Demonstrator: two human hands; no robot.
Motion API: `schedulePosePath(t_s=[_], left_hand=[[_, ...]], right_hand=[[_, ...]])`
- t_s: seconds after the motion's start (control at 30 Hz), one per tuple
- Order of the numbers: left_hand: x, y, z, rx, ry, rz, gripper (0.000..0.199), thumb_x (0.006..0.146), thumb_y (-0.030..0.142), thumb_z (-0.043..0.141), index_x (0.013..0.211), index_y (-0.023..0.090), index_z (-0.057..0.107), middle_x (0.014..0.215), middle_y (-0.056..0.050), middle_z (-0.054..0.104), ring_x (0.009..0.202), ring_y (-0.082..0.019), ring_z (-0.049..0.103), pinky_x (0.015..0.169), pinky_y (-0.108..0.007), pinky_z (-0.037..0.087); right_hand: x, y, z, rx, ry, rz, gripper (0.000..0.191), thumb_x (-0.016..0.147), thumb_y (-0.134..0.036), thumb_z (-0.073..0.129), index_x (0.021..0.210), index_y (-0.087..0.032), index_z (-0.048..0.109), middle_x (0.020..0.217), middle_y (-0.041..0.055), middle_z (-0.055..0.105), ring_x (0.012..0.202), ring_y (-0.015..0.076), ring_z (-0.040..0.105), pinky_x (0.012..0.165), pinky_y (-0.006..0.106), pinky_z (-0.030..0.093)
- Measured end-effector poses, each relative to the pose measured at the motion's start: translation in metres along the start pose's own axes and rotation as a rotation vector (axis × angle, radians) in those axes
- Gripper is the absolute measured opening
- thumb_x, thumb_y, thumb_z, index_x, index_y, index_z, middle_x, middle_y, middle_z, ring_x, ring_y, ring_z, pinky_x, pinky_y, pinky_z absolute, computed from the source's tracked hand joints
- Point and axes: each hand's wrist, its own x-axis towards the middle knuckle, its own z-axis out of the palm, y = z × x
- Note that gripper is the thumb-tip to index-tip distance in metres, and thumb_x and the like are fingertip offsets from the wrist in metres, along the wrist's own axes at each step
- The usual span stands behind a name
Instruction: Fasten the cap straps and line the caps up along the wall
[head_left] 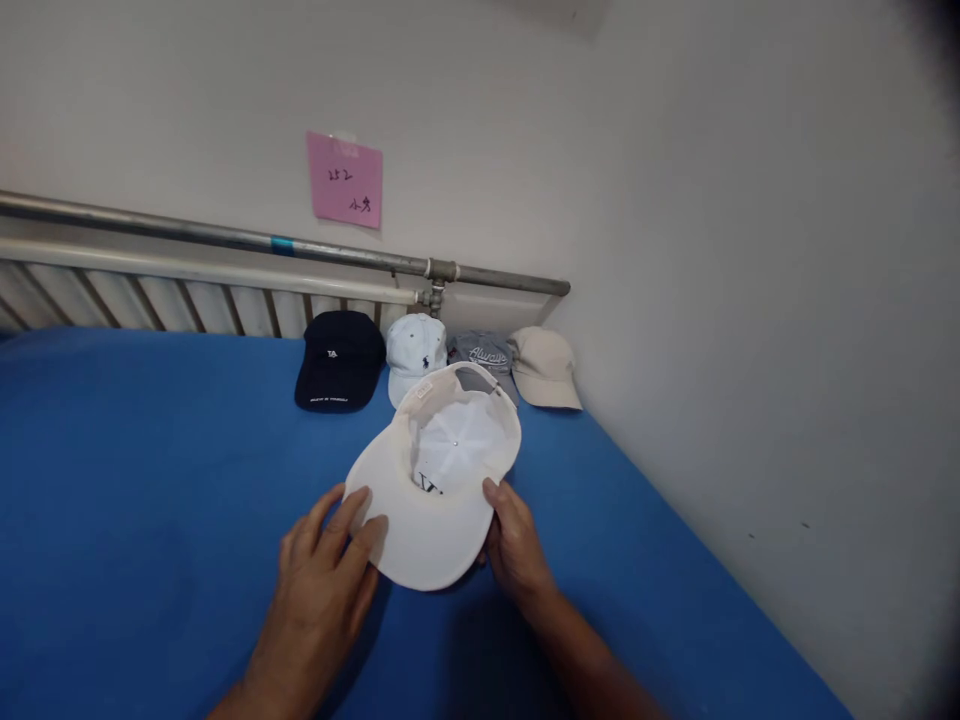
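Observation:
A white cap [431,540] is held up over the blue surface [187,480], its hollow inside facing me and its brim toward the lower left. My right hand [517,545] grips the brim's right side, thumb on top and fingers underneath. At the brim's left edge is my left hand [322,570], with fingertips on the near face of the brim and its thumb hidden. Behind the white cap, in a row, are a black cap [341,355], a light blue cap [416,345], a partly covered grey cap [484,352] and a beige cap [544,365].
A white radiator [165,300] and metal pipes [345,255] run along the back wall. Above them a pink note [345,180] is taped up. The right wall [712,350] meets the surface's slanting right edge.

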Motion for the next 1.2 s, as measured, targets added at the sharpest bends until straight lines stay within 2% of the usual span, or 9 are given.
schedulePosePath(t_s=[0.1, 0.23, 0.33, 0.43, 0.63, 0.83, 1.03, 1.1, 1.2], left_hand=[[-0.001, 0.001, 0.001, 0.004, 0.014, -0.027, 0.029, 0.084, 0.006, 0.052, 0.110, 0.016, 0.059, 0.129, -0.016, 0.055, 0.124, -0.037, 0.041, 0.088, -0.053, 0.042], [0.002, 0.002, -0.003, -0.025, -0.019, -0.052, 0.027, 0.084, 0.013, 0.055, 0.110, 0.016, 0.062, 0.128, -0.014, 0.057, 0.124, -0.037, 0.042, 0.094, -0.057, 0.039], [0.004, 0.004, -0.006, -0.033, -0.024, -0.043, 0.029, 0.083, 0.016, 0.057, 0.112, 0.015, 0.062, 0.129, -0.014, 0.056, 0.125, -0.037, 0.040, 0.099, -0.058, 0.036], [0.004, 0.005, -0.007, -0.013, -0.014, -0.014, 0.030, 0.083, 0.011, 0.057, 0.112, 0.015, 0.061, 0.129, -0.015, 0.056, 0.127, -0.037, 0.039, 0.101, -0.059, 0.034], [0.001, 0.000, -0.001, -0.072, -0.024, -0.032, 0.032, 0.087, 0.005, 0.048, 0.115, 0.016, 0.059, 0.121, -0.015, 0.060, 0.116, -0.031, 0.050, 0.088, -0.047, 0.048], [0.007, -0.020, -0.003, -0.202, 0.035, -0.201, 0.030, 0.090, 0.010, 0.043, 0.116, 0.016, 0.058, 0.109, -0.011, 0.065, 0.100, -0.023, 0.059, 0.083, -0.041, 0.049], [0.016, -0.042, -0.025, -0.417, 0.185, -0.381, 0.023, 0.092, 0.021, 0.045, 0.109, 0.020, 0.061, 0.103, -0.006, 0.067, 0.098, -0.020, 0.060, 0.087, -0.034, 0.046], [0.016, -0.051, -0.032, -0.467, 0.242, -0.523, 0.022, 0.090, 0.028, 0.049, 0.106, 0.020, 0.063, 0.100, -0.005, 0.067, 0.095, -0.020, 0.061, 0.085, -0.032, 0.047], [0.020, -0.069, -0.040, -0.601, 0.362, -0.832, 0.024, 0.086, 0.038, 0.055, 0.099, 0.021, 0.066, 0.097, -0.002, 0.069, 0.095, -0.020, 0.062, 0.086, -0.030, 0.046]], right_hand=[[-0.001, 0.001, 0.002, -0.015, 0.027, 0.014, 0.038, 0.078, -0.053, 0.059, 0.086, -0.017, 0.058, 0.047, -0.0059, 0.050, 0.032, 0.0085, 0.042, 0.028, 0.019, 0.030], [-0.002, 0.001, 0.005, 0.001, 0.029, 0.021, 0.036, 0.077, -0.051, 0.061, 0.089, -0.017, 0.057, 0.047, -0.0070, 0.049, 0.032, 0.0080, 0.041, 0.027, 0.018, 0.032], [-0.003, -0.001, 0.008, 0.022, 0.034, 0.034, 0.036, 0.076, -0.051, 0.061, 0.088, -0.017, 0.057, 0.048, -0.0071, 0.049, 0.033, 0.0079, 0.042, 0.027, 0.018, 0.032], [-0.005, -0.004, 0.011, 0.030, 0.033, 0.043, 0.034, 0.075, -0.049, 0.062, 0.086, -0.018, 0.057, 0.049, -0.0069, 0.049, 0.034, 0.0077, 0.042, 0.027, 0.018, 0.031], [-0.005, -0.008, 0.015, 0.068, -0.051, 0.046, 0.037, 0.077, -0.055, 0.058, 0.079, -0.018, 0.056, 0.056, -0.0034, 0.052, 0.040, 0.0083, 0.044, 0.029, 0.017, 0.031], [-0.006, -0.008, 0.014, 0.066, -0.117, 0.073, 0.037, 0.078, -0.056, 0.057, 0.085, -0.019, 0.057, 0.068, 0.0003, 0.057, 0.046, 0.0095, 0.047, 0.030, 0.016, 0.032], [-0.010, -0.005, 0.017, -0.093, -0.164, 0.097, 0.040, 0.080, -0.057, 0.054, 0.085, -0.017, 0.057, 0.070, 0.0018, 0.056, 0.050, 0.0107, 0.049, 0.033, 0.018, 0.034], [-0.009, -0.001, 0.017, -0.142, -0.194, 0.110, 0.043, 0.078, -0.060, 0.054, 0.084, -0.017, 0.056, 0.070, 0.0016, 0.055, 0.050, 0.0108, 0.049, 0.034, 0.019, 0.035], [-0.008, 0.004, 0.016, -0.190, -0.231, 0.127, 0.045, 0.078, -0.062, 0.052, 0.083, -0.018, 0.056, 0.067, -0.0001, 0.054, 0.048, 0.0099, 0.047, 0.034, 0.019, 0.033]])
